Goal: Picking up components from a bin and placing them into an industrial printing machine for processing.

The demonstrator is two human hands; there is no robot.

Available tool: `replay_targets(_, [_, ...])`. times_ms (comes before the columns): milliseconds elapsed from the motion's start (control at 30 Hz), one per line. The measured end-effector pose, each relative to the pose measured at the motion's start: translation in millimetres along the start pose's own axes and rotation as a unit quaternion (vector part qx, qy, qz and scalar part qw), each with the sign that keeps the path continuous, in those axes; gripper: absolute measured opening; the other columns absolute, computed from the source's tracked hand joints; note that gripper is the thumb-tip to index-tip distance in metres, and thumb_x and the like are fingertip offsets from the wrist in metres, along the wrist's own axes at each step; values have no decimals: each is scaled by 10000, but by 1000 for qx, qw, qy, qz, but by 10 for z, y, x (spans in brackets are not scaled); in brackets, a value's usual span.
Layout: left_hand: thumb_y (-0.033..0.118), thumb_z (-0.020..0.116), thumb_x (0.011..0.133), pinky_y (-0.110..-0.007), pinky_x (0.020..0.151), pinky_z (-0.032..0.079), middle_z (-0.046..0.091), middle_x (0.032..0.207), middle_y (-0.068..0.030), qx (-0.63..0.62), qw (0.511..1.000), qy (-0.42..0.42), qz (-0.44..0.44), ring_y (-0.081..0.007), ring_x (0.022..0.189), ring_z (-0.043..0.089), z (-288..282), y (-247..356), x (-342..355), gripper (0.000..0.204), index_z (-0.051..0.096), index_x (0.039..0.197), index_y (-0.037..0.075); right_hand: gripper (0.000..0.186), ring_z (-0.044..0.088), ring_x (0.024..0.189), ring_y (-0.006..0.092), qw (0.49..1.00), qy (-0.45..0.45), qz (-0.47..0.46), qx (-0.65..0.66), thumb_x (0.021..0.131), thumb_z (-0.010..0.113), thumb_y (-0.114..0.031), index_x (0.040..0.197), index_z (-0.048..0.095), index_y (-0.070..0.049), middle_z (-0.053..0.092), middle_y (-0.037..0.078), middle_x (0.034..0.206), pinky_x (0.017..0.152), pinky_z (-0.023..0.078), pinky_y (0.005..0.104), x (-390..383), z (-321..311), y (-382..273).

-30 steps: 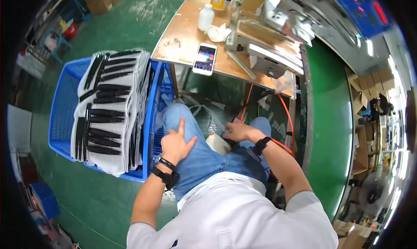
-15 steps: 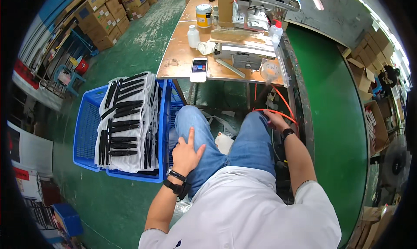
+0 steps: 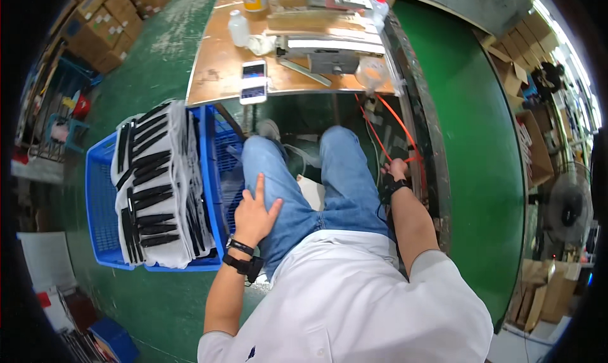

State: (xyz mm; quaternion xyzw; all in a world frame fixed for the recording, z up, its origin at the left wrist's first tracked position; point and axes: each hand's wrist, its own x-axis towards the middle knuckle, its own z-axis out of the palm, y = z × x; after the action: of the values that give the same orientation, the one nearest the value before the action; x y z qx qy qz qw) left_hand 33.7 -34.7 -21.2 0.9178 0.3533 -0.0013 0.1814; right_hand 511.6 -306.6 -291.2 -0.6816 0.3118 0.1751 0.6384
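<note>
White shirt [image 3: 354, 293], jeans [image 3: 348, 189], probable watch [image 3: 239, 245]

A factory workshop with a green-painted floor [image 3: 158, 306].
A brown wood-topped table [image 3: 212, 72] carries a grey metal machine [image 3: 335, 60]; a thin orange hose [image 3: 399, 121] hangs beneath. Beside it, a blue plastic crate [image 3: 100, 205] holds slim black pieces [image 3: 153, 173] (layered with white ribbed sheets [image 3: 172, 125]), and brown cardboard boxes [image 3: 101, 27] stand stacked behind.
</note>
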Motion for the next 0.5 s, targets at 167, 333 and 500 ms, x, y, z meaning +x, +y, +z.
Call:
replay_targets(167, [549,636,987,-524,750,571,566,1080,-271,-7,998,-48,26,-475,868,661,6,19,165,910,227,1690,141,619,690,999,336,992,-97,32,-68,1062,511,-522,1365,551,16,655,199,1232,766,591,553,-631,22,-209])
replay_targets(333, [591,621,974,-486,696,569,563,1060,-251,1,999,-32,40,-416,794,661,32,70,264,921,255,1686,137,583,677,1028,257,937,-320,-25,-137,1069,561,-535,1257,653,9,696,126,1226,967,533,384,-1957,361,-976])
replay_targets(500, [594,643,954,-499,698,562,570,1067,-252,14,999,-16,43,-420,796,655,-19,168,260,937,270,1680,134,466,649,1159,188,838,-362,-271,-305,1076,624,-333,1361,627,36,693,94,1257,1001,518,331,-2662,322,-1529])
